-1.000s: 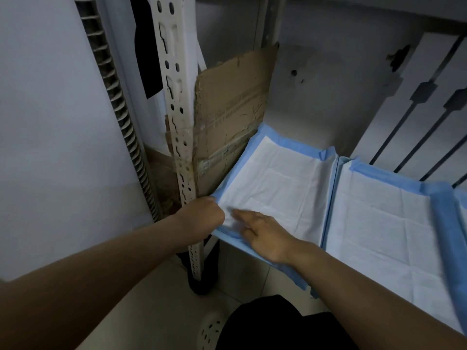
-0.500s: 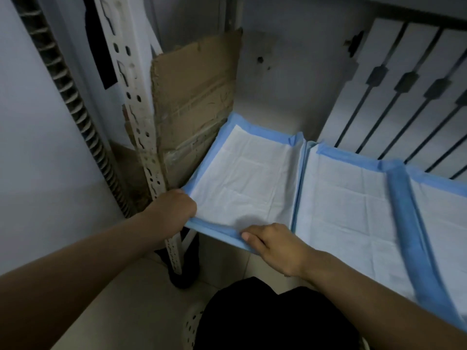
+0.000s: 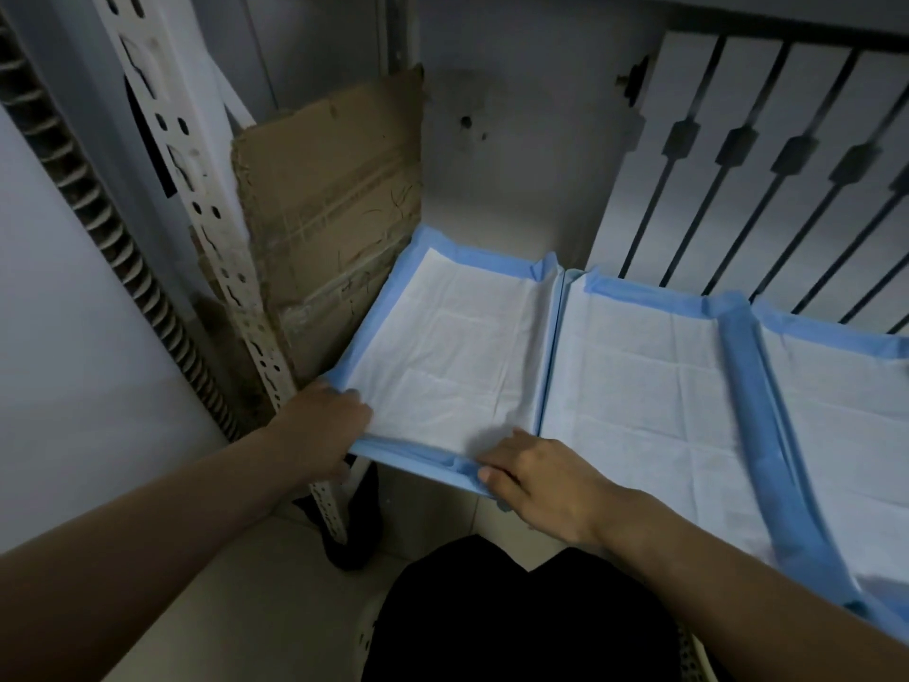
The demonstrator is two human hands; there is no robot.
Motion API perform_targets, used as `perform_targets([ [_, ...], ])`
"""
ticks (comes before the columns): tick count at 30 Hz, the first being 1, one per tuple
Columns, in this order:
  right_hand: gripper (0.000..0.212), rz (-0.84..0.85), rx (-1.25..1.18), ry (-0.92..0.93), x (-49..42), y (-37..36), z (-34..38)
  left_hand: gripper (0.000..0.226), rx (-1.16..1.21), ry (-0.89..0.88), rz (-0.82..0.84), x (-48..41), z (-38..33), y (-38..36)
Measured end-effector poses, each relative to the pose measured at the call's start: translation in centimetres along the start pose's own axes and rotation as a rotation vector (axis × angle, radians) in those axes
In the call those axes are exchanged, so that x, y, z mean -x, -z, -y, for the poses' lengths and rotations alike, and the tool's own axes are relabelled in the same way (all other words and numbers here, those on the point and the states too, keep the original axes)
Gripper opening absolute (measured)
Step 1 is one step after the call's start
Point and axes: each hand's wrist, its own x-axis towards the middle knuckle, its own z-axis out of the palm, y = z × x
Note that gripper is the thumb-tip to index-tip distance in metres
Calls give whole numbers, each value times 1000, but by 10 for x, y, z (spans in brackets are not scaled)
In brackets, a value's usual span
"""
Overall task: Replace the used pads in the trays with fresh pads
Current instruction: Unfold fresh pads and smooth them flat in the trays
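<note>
Rack (image 3: 216, 228), left pad (image 3: 452, 356) flat, lengthwise front-to-back

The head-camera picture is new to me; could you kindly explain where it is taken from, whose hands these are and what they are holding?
There is no machine here. A person wears one wide-angle camera on the head, looking forward and down, so the two arms are the person's own. Three white pads with blue borders lie side by side: the leftmost pad, the middle pad and the right pad. Whatever is beneath them is hidden. The left hand grips the leftmost pad's near left corner, and the right hand pinches its blue front edge. A sheet of cardboard stands to the left of it, behind a perforated metal upright.
</note>
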Motion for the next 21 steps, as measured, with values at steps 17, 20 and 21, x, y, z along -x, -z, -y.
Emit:
perform_targets([
  [17,43,213,395,-18,-44,35,-28,34,358,-328,-435,-28,-77,-17],
  [20,41,182,516,-88,-53,44,-47,35,373,-332,-470,-26,-74,-17],
  [21,42,176,523,-98,-54,44,-49,39,389,-331,-461,-25,-74,-15],
])
